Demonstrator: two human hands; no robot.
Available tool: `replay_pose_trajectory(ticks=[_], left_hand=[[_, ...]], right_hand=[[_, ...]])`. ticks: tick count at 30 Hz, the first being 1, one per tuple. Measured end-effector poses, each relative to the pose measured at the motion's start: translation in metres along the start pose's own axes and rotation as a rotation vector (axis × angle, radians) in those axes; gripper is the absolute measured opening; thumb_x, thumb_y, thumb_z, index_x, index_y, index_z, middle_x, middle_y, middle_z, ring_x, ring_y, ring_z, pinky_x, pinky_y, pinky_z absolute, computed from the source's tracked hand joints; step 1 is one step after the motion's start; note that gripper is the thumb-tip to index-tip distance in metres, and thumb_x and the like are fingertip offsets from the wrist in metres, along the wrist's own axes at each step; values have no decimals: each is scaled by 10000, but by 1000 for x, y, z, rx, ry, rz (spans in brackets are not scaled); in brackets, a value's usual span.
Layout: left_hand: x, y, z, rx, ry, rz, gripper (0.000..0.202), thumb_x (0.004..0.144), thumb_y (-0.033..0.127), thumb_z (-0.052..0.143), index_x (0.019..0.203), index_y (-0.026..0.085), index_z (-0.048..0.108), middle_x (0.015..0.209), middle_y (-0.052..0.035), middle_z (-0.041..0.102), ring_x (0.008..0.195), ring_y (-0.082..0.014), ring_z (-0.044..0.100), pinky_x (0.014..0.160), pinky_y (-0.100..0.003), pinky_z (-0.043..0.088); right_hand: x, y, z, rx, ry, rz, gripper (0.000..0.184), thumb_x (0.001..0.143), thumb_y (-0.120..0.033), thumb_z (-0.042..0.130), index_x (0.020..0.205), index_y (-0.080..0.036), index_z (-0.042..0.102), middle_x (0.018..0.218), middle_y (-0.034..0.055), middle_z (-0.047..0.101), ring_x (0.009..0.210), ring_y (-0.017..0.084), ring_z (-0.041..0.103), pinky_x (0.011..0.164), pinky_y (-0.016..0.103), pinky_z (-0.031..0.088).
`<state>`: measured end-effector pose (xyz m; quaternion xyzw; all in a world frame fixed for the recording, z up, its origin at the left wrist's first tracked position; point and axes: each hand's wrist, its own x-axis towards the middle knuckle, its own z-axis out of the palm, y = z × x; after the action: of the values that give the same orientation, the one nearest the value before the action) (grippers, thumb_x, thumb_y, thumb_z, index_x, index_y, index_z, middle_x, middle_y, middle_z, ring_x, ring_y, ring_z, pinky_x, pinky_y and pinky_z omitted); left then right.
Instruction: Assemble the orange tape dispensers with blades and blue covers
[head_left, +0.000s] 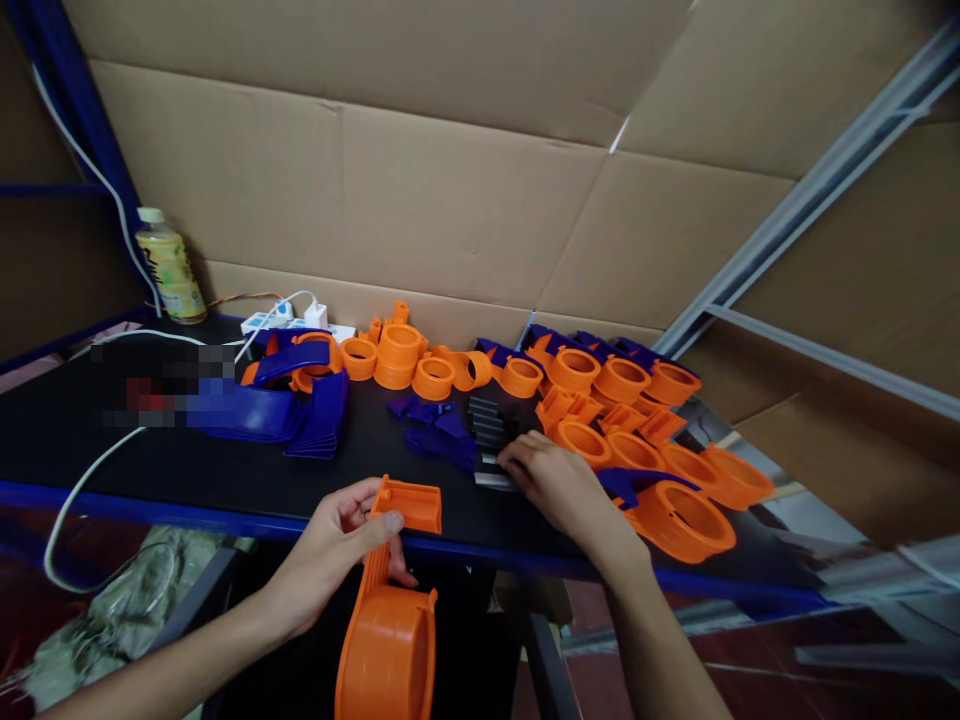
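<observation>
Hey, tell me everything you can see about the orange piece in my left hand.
The orange piece looks like smooth, slightly glossy plastic. A broad, open ring with a small nub on its rim joins a straight bar, which ends in a shallow, boxy head. Your left hand grips it where bar meets head, by the table's near edge. The ring end is lowest in view, cut off by the picture's bottom edge.

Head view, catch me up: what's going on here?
A person's left hand holds an orange ring-ended piece at the front edge of the black table. The right hand is at the strips; whether it grasps one is unclear. More orange pieces stand along the back and right.
</observation>
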<state>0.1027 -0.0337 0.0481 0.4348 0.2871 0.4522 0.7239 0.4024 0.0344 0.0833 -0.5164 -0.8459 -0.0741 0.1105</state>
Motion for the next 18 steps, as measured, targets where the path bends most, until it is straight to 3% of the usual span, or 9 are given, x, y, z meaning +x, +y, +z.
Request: replay_pose_trajectory(ticks=[2, 5, 10, 13, 18], left_hand=[[0, 1, 1, 22, 24, -6, 296, 857, 371, 739, 1055, 156, 690, 656, -6, 662, 587, -154, 643, 737, -388, 606], [1, 4, 2, 92, 87, 2, 320, 800, 345, 799, 1044, 157, 713, 768, -27, 698, 633, -144, 645, 759, -365, 608], [2, 8, 5, 181, 107, -1, 307, 781, 344, 815, 1002, 150, 726, 889, -59, 727, 655, -128, 633, 700, -294, 604], [0, 8, 7, 202, 95, -19, 338, 768, 343, 825, 1030, 154, 727, 922, -66, 735, 660, -124, 611, 694, -313, 619], [-2, 4, 7, 239, 52, -32, 406, 772, 358, 818, 1114, 165, 716, 949, -77, 732, 759, -159, 616, 666, -292, 614]], right_hand=[[-1, -6, -6, 23, 58, 19, 172, 981, -167, 486, 904, -196, 636, 915, 71, 666, 869, 213, 620, 773, 332, 495], [-7, -26, -24, 247, 104, -12, 141, 1016, -226, 470, 965, -210, 600, 986, 72, 652, 943, 209, 605, 838, 339, 501], [-14, -77, -54, 581, 10, -149, 134, 1034, -227, 461, 1026, -228, 595, 1051, 57, 625, 989, 173, 607, 889, 303, 512], [-12, -95, -54, 564, -31, -166, 148, 1033, -209, 465, 1042, -234, 610, 1063, 47, 617, 1004, 169, 606, 902, 304, 508], [-7, -105, -39, 423, -42, -198, 169, 1015, -148, 479, 1068, -217, 623, 1077, 62, 607, 1037, 196, 591, 888, 325, 509]])
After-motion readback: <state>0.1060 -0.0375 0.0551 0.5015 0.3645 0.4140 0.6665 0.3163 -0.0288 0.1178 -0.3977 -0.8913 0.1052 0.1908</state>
